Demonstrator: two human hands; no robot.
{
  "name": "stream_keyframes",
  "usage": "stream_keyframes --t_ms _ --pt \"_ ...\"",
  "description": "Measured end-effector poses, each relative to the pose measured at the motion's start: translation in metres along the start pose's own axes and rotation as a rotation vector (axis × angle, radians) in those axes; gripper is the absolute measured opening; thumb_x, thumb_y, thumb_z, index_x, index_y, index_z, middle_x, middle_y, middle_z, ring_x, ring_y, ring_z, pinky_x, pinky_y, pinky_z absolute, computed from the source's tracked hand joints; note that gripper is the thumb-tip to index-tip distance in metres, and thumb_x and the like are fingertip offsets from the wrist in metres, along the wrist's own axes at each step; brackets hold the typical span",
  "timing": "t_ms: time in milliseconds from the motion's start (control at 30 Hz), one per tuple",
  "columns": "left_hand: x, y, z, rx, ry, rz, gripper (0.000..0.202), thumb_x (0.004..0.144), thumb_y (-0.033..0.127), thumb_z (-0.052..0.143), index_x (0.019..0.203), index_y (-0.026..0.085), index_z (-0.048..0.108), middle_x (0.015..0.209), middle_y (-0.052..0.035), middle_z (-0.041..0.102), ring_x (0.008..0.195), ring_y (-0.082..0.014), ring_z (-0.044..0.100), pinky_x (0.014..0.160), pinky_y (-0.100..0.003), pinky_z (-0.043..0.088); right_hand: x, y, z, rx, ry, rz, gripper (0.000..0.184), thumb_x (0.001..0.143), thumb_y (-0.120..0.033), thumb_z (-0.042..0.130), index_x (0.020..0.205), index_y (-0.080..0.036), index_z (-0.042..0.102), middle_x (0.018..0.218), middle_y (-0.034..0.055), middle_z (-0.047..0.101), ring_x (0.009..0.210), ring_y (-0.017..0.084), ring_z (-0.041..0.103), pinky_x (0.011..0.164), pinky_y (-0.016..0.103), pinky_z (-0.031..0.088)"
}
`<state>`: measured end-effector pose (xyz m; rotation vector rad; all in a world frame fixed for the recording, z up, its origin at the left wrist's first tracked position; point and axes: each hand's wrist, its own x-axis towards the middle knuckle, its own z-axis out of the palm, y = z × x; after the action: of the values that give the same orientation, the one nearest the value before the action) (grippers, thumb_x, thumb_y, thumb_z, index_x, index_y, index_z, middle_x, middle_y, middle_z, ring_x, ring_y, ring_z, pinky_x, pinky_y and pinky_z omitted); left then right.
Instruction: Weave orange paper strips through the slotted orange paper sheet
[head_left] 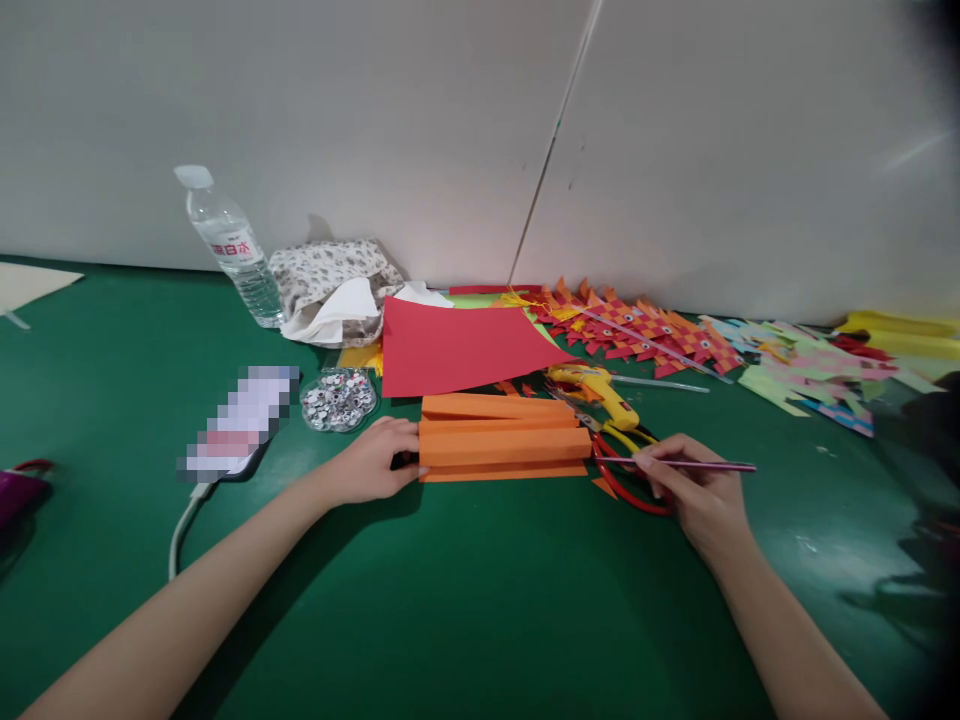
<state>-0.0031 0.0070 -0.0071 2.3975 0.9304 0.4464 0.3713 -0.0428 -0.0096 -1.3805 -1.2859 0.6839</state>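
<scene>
A pleated sheet of orange paper (502, 446) lies on the green table in front of me, its folds running left to right. My left hand (379, 460) is closed on its left end, thumb at the near edge and fingers partly behind the paper. In my right hand (701, 490) is a slim purple-pink pencil (727, 467), held almost level, its tip at the paper's right end. Scissors with red handles (634, 498) lie beneath the pencil, partly covered by my right hand. Just beyond them rests a yellow glue gun (604, 392).
Red paper (465, 350) lies behind the orange sheet. Woven paper fish (637, 325) and paper scraps (817, 365) are at the back right. To the left are googly eyes (339, 400), a phone (240, 425) with a cable, a water bottle (234, 245) and a tissue pouch (330, 270).
</scene>
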Motion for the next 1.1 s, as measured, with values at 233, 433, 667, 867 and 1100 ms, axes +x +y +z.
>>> stream_keyframes --t_ms 233,433,667,867,1100 --pt "0.0 0.0 0.0 0.011 0.003 0.003 0.016 0.081 0.013 0.055 0.087 0.022 0.067 0.094 -0.0019 0.065 0.089 -0.0194 0.059 0.081 -0.033 0.04 -0.002 0.001 -0.001 0.032 0.107 -0.032 0.017 0.067 -0.028 0.077 0.065 -0.019 0.064 0.054 -0.0003 0.059 0.04 0.01 0.046 0.038 0.025 0.033" --pt "0.0 0.0 0.0 0.013 -0.005 -0.006 0.015 0.08 0.012 0.056 0.086 0.021 0.067 0.092 -0.0013 0.065 0.088 -0.0186 0.058 0.081 -0.032 0.039 -0.02 -0.011 0.023 0.126 0.338 -0.256 0.013 0.072 -0.024 0.072 0.072 -0.021 0.059 0.075 0.0016 0.063 0.041 0.009 0.047 0.037 0.025 0.034" --pt "-0.001 -0.002 0.002 0.01 -0.013 -0.023 0.012 0.083 0.016 0.056 0.086 0.021 0.066 0.096 -0.0028 0.064 0.093 -0.0198 0.058 0.086 -0.036 0.038 -0.052 -0.039 0.077 -0.112 -0.16 -0.419 0.008 0.079 -0.015 0.061 0.078 -0.023 0.062 0.075 0.0052 0.068 0.069 0.021 0.066 0.061 0.032 0.052" --pt "-0.001 -0.004 0.002 0.003 0.013 0.015 0.014 0.082 0.017 0.056 0.091 0.023 0.066 0.1 -0.0029 0.064 0.094 -0.0199 0.058 0.086 -0.035 0.038 -0.052 -0.056 0.122 -0.195 -0.372 -0.299 0.011 0.084 -0.026 0.058 0.074 -0.021 0.06 0.067 0.0039 0.068 0.058 0.017 0.063 0.054 0.027 0.049" --pt "-0.001 -0.004 0.003 0.009 0.03 0.026 0.016 0.08 0.015 0.057 0.09 0.023 0.066 0.097 -0.0021 0.065 0.091 -0.0192 0.058 0.084 -0.033 0.039 -0.045 -0.058 0.142 -0.187 -0.388 -0.242 0.02 0.084 -0.031 0.057 0.068 -0.019 0.06 0.056 -0.001 0.059 0.045 0.01 0.047 0.044 0.023 0.038"
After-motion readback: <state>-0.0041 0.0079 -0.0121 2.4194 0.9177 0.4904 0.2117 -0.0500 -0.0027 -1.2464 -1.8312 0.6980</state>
